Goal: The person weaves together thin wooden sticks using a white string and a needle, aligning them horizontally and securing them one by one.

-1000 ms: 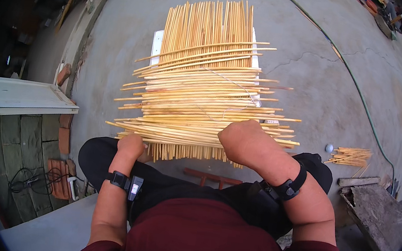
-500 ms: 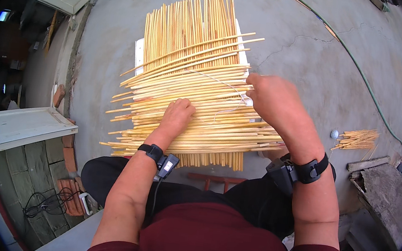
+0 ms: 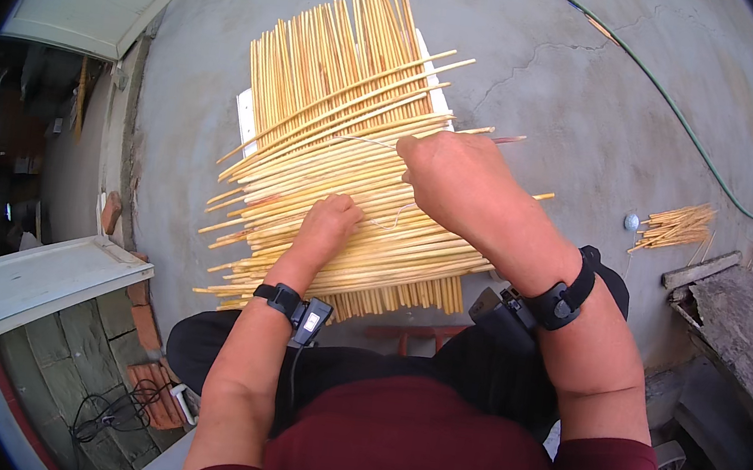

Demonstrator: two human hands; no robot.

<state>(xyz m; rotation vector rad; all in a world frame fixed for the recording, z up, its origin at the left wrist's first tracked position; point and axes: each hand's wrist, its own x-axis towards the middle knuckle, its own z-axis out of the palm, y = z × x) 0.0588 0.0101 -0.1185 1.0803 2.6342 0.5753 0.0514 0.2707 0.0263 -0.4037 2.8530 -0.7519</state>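
A layer of pale crosswise sticks (image 3: 288,197) lies over a lengthwise layer (image 3: 331,63), with a white board (image 3: 244,118) showing beneath. A thin white cord (image 3: 359,139) runs across the upper sticks. My left hand (image 3: 330,222) rests on the middle of the crosswise sticks, fingers lying slightly bent on them. My right hand (image 3: 452,181) is raised at their right part, fingers pinched at the cord; the fingertips are partly hidden by the hand.
A small pile of short sticks (image 3: 675,227) lies right of me beside a pale ball (image 3: 632,221). A green hose (image 3: 662,91) curves across the concrete floor (image 3: 575,118). White panels (image 3: 45,290) and a dark doorway are at the left, a weathered board (image 3: 729,322) at the right.
My left hand has moved from the near edge up onto the middle of the sticks. My right hand has risen and then shifted left to the cord. The view has turned slightly.
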